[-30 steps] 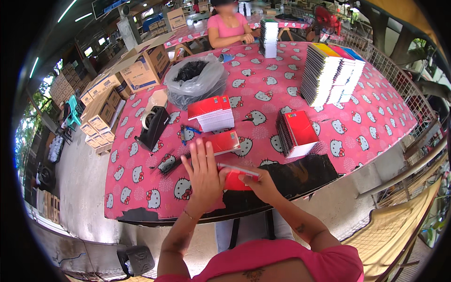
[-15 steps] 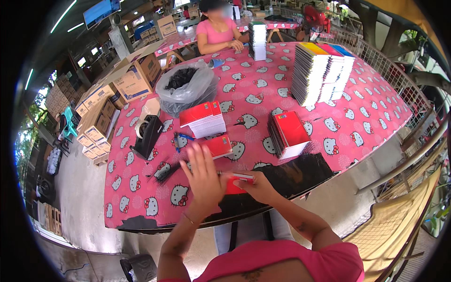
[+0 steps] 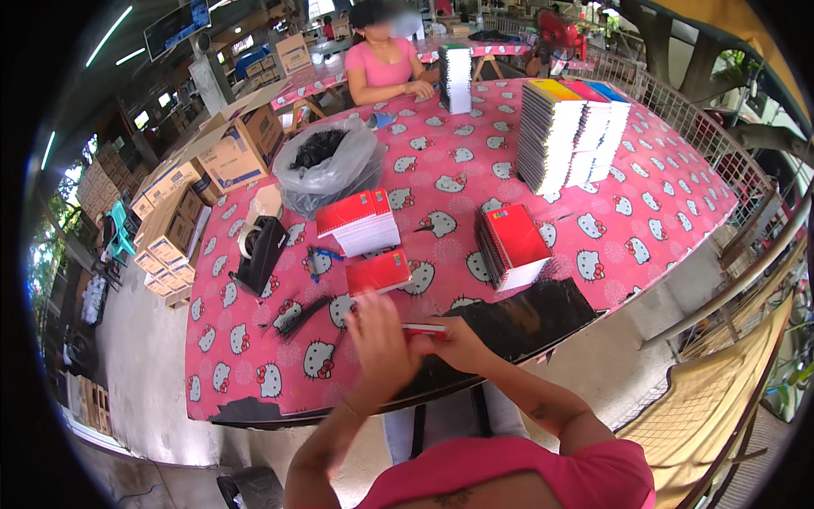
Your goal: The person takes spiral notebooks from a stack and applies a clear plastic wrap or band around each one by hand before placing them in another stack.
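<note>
My right hand [image 3: 462, 346] is closed around a small red notebook [image 3: 426, 330], held edge-up over the near edge of the table. My left hand [image 3: 383, 343] is close against the notebook's left end, its fingers smeared by motion. Just beyond them a red notebook [image 3: 379, 272] lies flat. Behind that stands a short stack of red-covered notebooks [image 3: 360, 222] with white page edges. To the right is another stack of red spiral notebooks [image 3: 515, 242]. A bundle of thin black strands [image 3: 301, 317] lies left of my left hand.
A black tape dispenser [image 3: 261, 254], blue pens or cutters [image 3: 317, 261] and a plastic-lined bin [image 3: 332, 170] are on the left. Tall notebook piles [image 3: 560, 140] stand far right. Across the patterned table [image 3: 454, 182] sits a person in pink [image 3: 386, 68] beside another pile. Cardboard boxes [image 3: 237, 157] line the left.
My left hand, fingers spread before, has come in against the held notebook, its fingers now blurred. My right hand keeps its grip. The whole view has shifted slightly.
</note>
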Available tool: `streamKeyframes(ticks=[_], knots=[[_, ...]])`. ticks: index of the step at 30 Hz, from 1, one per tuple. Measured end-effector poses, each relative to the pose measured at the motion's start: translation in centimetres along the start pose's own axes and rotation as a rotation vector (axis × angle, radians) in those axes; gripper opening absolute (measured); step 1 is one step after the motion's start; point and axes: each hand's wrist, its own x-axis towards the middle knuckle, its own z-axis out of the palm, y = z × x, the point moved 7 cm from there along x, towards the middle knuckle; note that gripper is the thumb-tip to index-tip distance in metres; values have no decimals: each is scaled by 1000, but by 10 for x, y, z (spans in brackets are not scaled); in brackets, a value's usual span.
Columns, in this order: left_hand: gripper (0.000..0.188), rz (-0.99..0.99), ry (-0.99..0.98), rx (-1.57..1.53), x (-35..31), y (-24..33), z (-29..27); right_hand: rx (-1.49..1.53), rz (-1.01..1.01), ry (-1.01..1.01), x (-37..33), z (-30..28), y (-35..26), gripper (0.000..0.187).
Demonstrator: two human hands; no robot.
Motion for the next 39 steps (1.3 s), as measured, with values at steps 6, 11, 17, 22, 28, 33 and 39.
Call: streamKeyframes(ticks=[6, 11, 17, 22, 28, 33, 39], knots=[[93, 133, -81, -46, -36, 19, 15, 66, 74, 35, 13, -9, -14, 28], [85, 28, -89, -25, 4, -12, 28, 65, 89, -27, 25, -2, 43, 38], [84, 35, -188, -68, 0, -7, 41, 115, 52, -53, 22, -8, 63, 37], [81, 91, -205, -130, -46, 15, 47, 61, 158, -36, 19, -6, 71, 35], [73, 64, -162, -132, -36, 16, 43, -55, 149, -39, 16, -8, 62, 33], [44, 4, 16, -191, 3, -6, 22, -92, 181, -105, 19, -7, 50, 36], [19, 73, 83, -317, 8, -14, 26, -210, -24, -9, 11, -35, 24, 32]])
